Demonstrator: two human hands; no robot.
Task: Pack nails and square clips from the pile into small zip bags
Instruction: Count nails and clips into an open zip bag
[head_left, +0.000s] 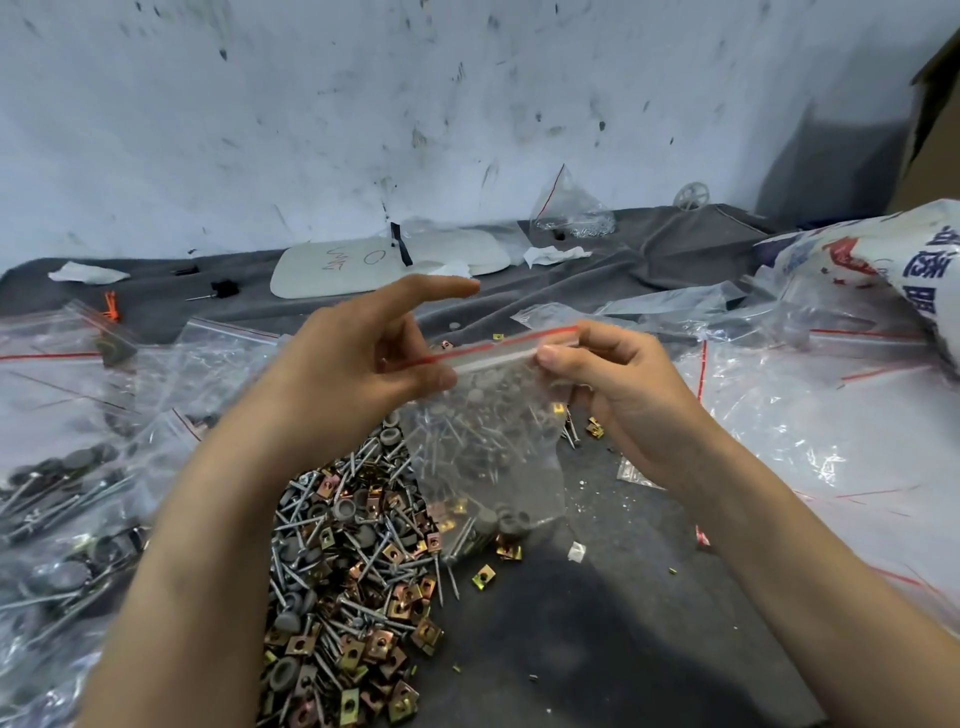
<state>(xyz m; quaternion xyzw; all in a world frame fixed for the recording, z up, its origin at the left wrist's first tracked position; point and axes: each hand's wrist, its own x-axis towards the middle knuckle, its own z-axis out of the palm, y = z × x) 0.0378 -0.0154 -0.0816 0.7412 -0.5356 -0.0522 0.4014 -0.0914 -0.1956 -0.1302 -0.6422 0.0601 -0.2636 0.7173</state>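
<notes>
The worktop (597, 649), draped in dark cloth, fills the view below a scuffed white wall (363, 104). A printed sack (893, 260) lies at 2 o'clock. Filled bags (62, 493) lie heaped at 9 o'clock, and slack empty bags (805, 415) are spread at 3 o'clock. The pile (358, 571) of nails, brassy square clips and grey caps runs from the centre down to 6 o'clock.

Just above the pile's far end, a zip bag (483, 441) hangs at the centre of the view, loaded with nails and caps, with a few clips at the bottom. Its lower corner sags onto the pile's 3 o'clock edge. The left grip (353, 374) pinches the 9 o'clock end of the red-lined zip strip (493, 353) between the thumb and the lower fingers, with the forefinger held straight out above. The right grip (623, 395) pinches the 3 o'clock end between thumb and curled fingers, drawing the strip taut and level.

Filling looks finished for this bag, so the step in hand seems to be sealing. Next, the pinch should slide along the strip from one end to the other and press the ridges together with no gap. The sealed bag then belongs with the filled ones at 9 o'clock. A stray clip (483, 576) lies at the pile's 3 o'clock side.
</notes>
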